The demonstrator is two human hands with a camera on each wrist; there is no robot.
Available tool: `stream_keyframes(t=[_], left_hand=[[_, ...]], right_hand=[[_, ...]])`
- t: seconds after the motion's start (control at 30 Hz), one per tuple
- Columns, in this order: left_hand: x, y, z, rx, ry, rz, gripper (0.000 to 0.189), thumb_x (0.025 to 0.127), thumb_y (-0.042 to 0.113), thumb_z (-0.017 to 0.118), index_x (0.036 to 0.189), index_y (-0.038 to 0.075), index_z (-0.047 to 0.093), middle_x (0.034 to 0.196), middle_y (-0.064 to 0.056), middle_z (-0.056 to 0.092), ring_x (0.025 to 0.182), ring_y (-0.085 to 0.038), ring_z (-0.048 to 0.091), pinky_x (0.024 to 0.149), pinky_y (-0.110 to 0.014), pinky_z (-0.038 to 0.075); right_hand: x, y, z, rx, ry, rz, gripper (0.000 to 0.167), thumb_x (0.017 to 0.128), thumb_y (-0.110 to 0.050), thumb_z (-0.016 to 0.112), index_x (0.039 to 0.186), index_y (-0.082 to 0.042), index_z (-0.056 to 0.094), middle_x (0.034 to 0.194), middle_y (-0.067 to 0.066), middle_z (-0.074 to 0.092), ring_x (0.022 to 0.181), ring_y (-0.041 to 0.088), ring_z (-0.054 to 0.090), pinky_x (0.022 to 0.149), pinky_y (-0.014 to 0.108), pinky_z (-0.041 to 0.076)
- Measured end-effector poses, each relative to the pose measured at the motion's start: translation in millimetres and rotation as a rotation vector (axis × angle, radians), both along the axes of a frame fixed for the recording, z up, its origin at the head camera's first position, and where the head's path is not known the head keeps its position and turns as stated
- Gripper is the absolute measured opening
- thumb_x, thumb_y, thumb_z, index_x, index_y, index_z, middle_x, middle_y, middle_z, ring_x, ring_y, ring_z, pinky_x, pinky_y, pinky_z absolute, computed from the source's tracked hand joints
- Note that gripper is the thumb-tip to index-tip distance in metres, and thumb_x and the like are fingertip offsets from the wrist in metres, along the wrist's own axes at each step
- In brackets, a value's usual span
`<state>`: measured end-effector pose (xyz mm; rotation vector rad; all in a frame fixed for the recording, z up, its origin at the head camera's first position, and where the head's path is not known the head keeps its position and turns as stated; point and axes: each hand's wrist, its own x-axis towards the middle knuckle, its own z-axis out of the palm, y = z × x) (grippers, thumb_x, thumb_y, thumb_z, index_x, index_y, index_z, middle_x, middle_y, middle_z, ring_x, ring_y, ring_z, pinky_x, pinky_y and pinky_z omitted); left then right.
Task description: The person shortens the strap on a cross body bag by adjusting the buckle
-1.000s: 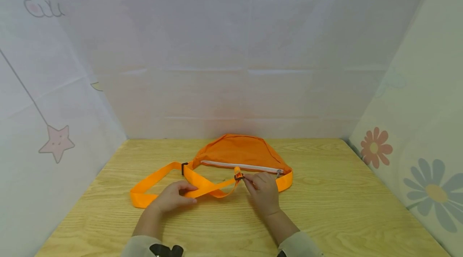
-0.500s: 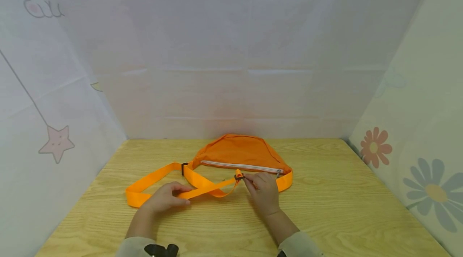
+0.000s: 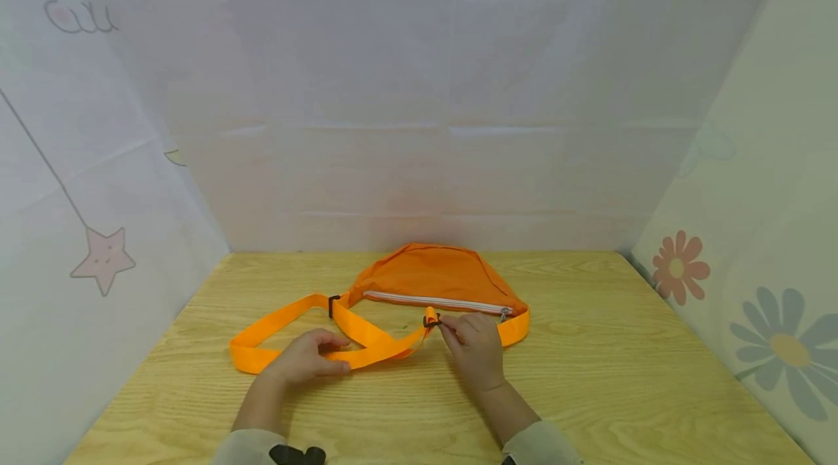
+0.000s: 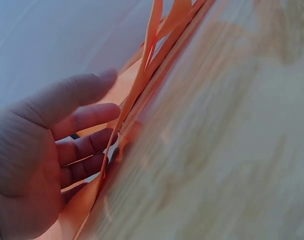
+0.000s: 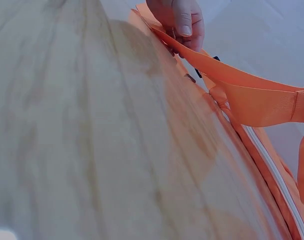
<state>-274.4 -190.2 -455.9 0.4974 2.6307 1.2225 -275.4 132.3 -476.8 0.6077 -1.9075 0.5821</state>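
Note:
An orange waist bag (image 3: 432,272) lies on the table in the head view, its white zip (image 3: 435,300) facing me. Its orange strap (image 3: 252,359) loops out to the left and crosses itself in front of the bag. My right hand (image 3: 479,352) pinches the black buckle (image 3: 431,320) near the strap's end. In the left wrist view my left hand (image 4: 36,145) has loosely bent fingers, their tips against the strap (image 4: 136,90), with the thumb apart from them. The right wrist view shows the left fingers behind the slack strap (image 5: 257,100); the right hand is out of that view.
A second black slider (image 3: 333,305) sits on the strap near the bag's left end. The wooden table (image 3: 628,378) ends at a pale cloth backdrop (image 3: 419,123) behind the bag, with printed cloth sides left and right.
My left hand slid left along the strap, then came slightly back right. The stretch between the hands was straight and now sags. My right hand stays at the buckle.

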Motion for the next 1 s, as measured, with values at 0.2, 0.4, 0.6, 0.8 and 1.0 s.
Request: stream_keyframes(t=[0.2, 0.4, 0.6, 0.8, 1.0], left_hand=[[-2.7, 15.2, 1.5, 0.063, 0.029, 0.067, 0.048, 0.084, 0.033, 0.077, 0.122, 0.007, 0.066, 0.123, -0.009, 0.064, 0.111, -0.026, 0.057, 0.096, -0.047, 0.047], [-5.9, 54.9, 0.5, 0.229, 0.084, 0.067, 0.054, 0.088, 0.028, 0.074, 0.133, 0.003, 0.059, 0.133, -0.014, 0.059, 0.124, -0.035, 0.052, 0.105, -0.052, 0.041], [-7.4, 96.7, 1.6, 0.386, 0.106, 0.043, 0.050, 0.089, 0.022, 0.072, 0.134, 0.004, 0.059, 0.132, -0.019, 0.056, 0.116, -0.033, 0.053, 0.094, -0.034, 0.046], [-10.1, 120.6, -1.4, 0.419, 0.064, 0.020, 0.049, 0.089, 0.024, 0.072, 0.132, 0.004, 0.060, 0.131, -0.017, 0.058, 0.113, -0.030, 0.054, 0.092, -0.032, 0.045], [-13.0, 128.3, -4.4, 0.404, 0.025, 0.011, 0.043, 0.091, 0.028, 0.071, 0.128, 0.007, 0.064, 0.125, -0.012, 0.063, 0.106, -0.021, 0.056, 0.089, -0.028, 0.047]], right_hand=[[0.1, 0.1, -0.7, 0.008, -0.004, -0.011, 0.016, 0.088, -0.027, 0.073, 0.086, -0.012, 0.078, 0.068, -0.003, 0.068, 0.065, 0.013, 0.060, 0.061, 0.028, 0.045], [0.6, -0.4, 1.3, 0.003, 0.016, 0.000, 0.023, 0.066, -0.009, 0.088, 0.086, -0.012, 0.078, 0.068, -0.004, 0.068, 0.064, 0.011, 0.058, 0.061, 0.026, 0.043], [1.0, -0.9, 1.0, 0.005, 0.022, -0.002, 0.021, 0.067, -0.011, 0.086, 0.087, -0.012, 0.078, 0.068, -0.004, 0.067, 0.065, 0.012, 0.058, 0.062, 0.026, 0.044], [0.9, -2.3, 0.8, -0.004, 0.007, 0.003, 0.020, 0.068, -0.012, 0.086, 0.087, -0.012, 0.078, 0.068, -0.003, 0.068, 0.065, 0.013, 0.059, 0.062, 0.027, 0.044], [1.7, -2.3, 0.0, 0.006, -0.014, 0.000, 0.015, 0.074, -0.014, 0.083, 0.087, -0.012, 0.078, 0.066, -0.004, 0.065, 0.064, 0.012, 0.058, 0.063, 0.026, 0.044]])
